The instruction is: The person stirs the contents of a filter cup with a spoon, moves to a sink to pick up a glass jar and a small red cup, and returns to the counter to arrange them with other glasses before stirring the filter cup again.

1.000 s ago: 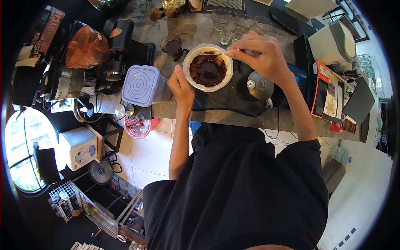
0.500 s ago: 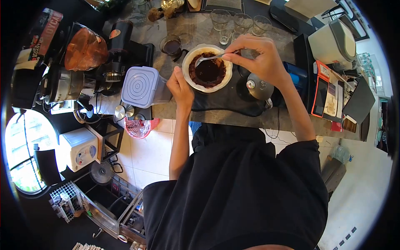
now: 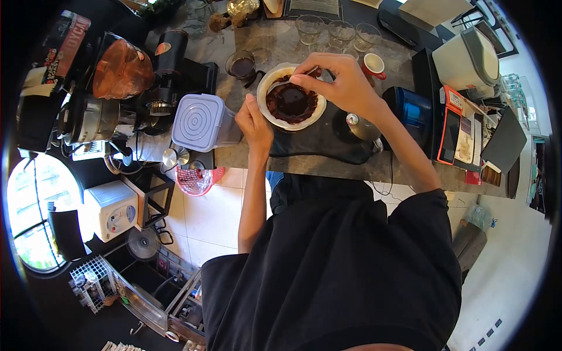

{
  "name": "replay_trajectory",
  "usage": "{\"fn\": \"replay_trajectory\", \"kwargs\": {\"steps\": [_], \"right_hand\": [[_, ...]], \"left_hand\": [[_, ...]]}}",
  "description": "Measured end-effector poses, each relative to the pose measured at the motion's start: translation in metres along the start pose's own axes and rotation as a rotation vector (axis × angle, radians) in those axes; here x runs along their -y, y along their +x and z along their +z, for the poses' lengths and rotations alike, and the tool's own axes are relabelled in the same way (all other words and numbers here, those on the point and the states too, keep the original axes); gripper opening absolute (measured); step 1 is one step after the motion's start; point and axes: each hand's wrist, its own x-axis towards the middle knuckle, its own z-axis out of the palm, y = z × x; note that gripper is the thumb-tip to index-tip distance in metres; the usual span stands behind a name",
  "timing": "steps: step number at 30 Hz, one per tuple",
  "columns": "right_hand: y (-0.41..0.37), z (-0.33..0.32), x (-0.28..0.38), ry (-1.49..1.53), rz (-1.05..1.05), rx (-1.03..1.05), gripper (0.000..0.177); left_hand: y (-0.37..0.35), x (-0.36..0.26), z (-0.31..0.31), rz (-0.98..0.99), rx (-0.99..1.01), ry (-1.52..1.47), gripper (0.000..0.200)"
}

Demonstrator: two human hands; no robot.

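Note:
A pale coffee dripper (image 3: 321, 109) with a wavy-edged paper filter stands on the counter, with dark wet coffee grounds (image 3: 291, 103) inside. My left hand (image 3: 255, 121) grips its left side, thumb up by the rim and the other fingers partly hidden. Above the far right rim, my right hand (image 3: 339, 82) pinches a metal spoon (image 3: 284, 84). The spoon's bowl end reaches over the grounds near the far left of the filter. A grey metal kettle (image 3: 364, 130) stands just right of the dripper.
A glass server (image 3: 240, 65) with dark liquid stands behind left, and a red cup (image 3: 373, 65) behind right. Several clear glasses (image 3: 341, 35) line the back. A lidded plastic tub (image 3: 199, 121) and a coffee grinder (image 3: 161, 96) are on the left; a tablet (image 3: 449, 137) is on the right.
My right hand has shifted left and slightly nearer over the dripper, tilting the spoon differently. The red cup behind it is now uncovered. My left hand has stayed in place.

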Motion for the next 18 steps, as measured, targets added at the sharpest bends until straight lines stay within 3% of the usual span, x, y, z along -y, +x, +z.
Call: {"fn": "replay_trajectory", "kwargs": {"steps": [8, 18], "right_hand": [[-0.004, -0.004, -0.008, -0.05, 0.11, 0.012, 0.02], [0.0, -0.003, -0.012, 0.101, 0.079, -0.062, 0.02]], "left_hand": [[0.001, 0.002, -0.002, 0.015, 0.012, 0.012, 0.046], [-0.001, 0.003, -0.002, -0.01, 0.027, -0.018, 0.047]]}}
